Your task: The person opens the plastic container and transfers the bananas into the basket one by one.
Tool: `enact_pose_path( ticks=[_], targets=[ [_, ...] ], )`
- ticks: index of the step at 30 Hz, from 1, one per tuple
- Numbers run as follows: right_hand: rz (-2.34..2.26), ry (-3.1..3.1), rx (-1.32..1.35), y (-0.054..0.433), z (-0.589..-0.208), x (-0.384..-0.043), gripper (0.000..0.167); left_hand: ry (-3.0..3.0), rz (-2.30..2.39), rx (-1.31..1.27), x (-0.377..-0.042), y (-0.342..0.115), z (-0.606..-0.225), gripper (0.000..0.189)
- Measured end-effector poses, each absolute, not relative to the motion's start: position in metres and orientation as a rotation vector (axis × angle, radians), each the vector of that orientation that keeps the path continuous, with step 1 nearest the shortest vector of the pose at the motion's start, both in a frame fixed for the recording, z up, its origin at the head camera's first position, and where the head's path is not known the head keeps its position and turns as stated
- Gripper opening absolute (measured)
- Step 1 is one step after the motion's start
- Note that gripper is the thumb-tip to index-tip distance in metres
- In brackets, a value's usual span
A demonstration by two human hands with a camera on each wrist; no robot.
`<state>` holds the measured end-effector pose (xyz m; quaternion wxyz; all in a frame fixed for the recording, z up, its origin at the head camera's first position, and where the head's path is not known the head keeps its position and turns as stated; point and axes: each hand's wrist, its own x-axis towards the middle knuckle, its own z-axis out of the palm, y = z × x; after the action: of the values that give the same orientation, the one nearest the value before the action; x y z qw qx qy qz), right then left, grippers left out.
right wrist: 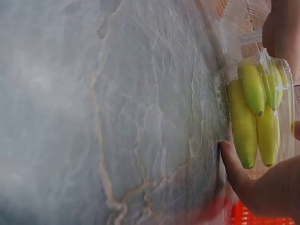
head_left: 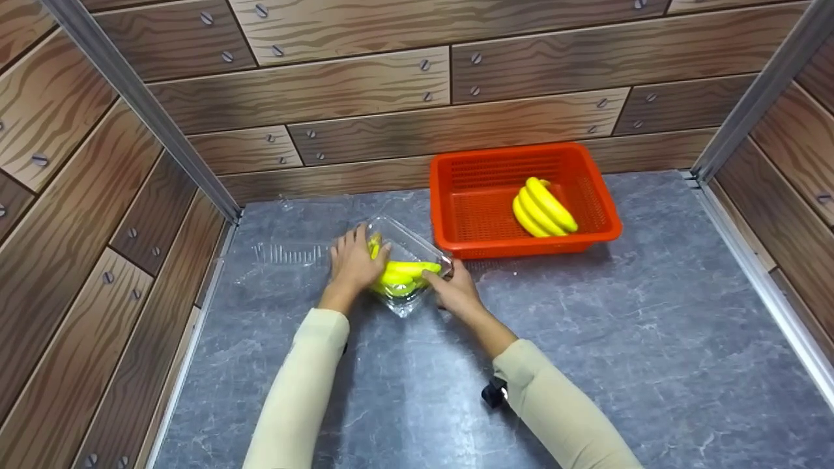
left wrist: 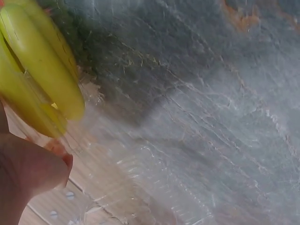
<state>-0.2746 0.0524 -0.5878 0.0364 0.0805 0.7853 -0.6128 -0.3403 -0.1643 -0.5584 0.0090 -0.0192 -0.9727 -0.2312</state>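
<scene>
A clear plastic container [head_left: 407, 238] sits in front of me on the grey surface, turned at an angle. Yellow-green bananas [head_left: 401, 273] lie in it, and the right wrist view shows their tips through the clear wall. My left hand [head_left: 355, 264] lies over the container's left side with its fingers spread, its thumb beside the bananas. My right hand [head_left: 456, 290] grips the container's right corner, thumb on the near side by the banana tips. The left wrist view catches only the left thumb [left wrist: 40, 166] below the bananas [left wrist: 44, 65].
Behind and to the right stands an orange-red plastic basket [head_left: 449, 215] with another bunch of bananas [head_left: 544, 208] in it. Clear ridged plastic [head_left: 287, 254] lies to the left of my left hand. Wood-patterned walls [head_left: 365, 143] enclose the back and sides.
</scene>
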Motion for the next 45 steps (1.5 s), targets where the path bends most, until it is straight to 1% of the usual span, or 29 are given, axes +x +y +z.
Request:
enact_pose_path(
  ticks=[7, 11, 14, 24, 29, 32, 40, 45],
  targets=[
    [-1.862, 2.360, 0.189, 0.065, -0.590, -0.257, 0.058, -3.062, -0.717, -0.057, -0.324, -0.163, -0.557, 0.083],
    [-1.827, 2.315, 0.175, 0.076, -0.589, -0.248, 0.067, -3.041, -0.692, -0.054, -0.309, -0.160, -0.559, 0.086],
    [-1.799, 2.317, 0.145, 0.086, -0.588, -0.245, 0.071, -3.005, -0.679, -0.043, -0.298, -0.154, -0.563, 0.088],
    [-1.795, 2.288, 0.088, 0.113, -0.590, -0.228, 0.067, -2.941, -0.718, 0.011, -0.265, -0.129, -0.573, 0.082],
    [-1.776, 2.301, 0.102, 0.126, -0.588, -0.221, 0.078, -2.955, -0.814, 0.017, -0.247, -0.119, -0.570, 0.093],
    [-1.785, 2.286, 0.111, 0.137, -0.587, -0.219, 0.082, -2.948, -0.855, -0.018, -0.237, -0.115, -0.570, 0.097],
    [-1.850, 2.178, 0.070, 0.176, -0.591, -0.215, 0.078, -2.780, -1.110, -0.105, -0.208, -0.104, -0.585, 0.088],
    [-1.882, 2.128, 0.097, 0.198, -0.593, -0.213, 0.071, -2.698, -1.379, -0.114, -0.193, -0.096, -0.591, 0.087]
  ],
)
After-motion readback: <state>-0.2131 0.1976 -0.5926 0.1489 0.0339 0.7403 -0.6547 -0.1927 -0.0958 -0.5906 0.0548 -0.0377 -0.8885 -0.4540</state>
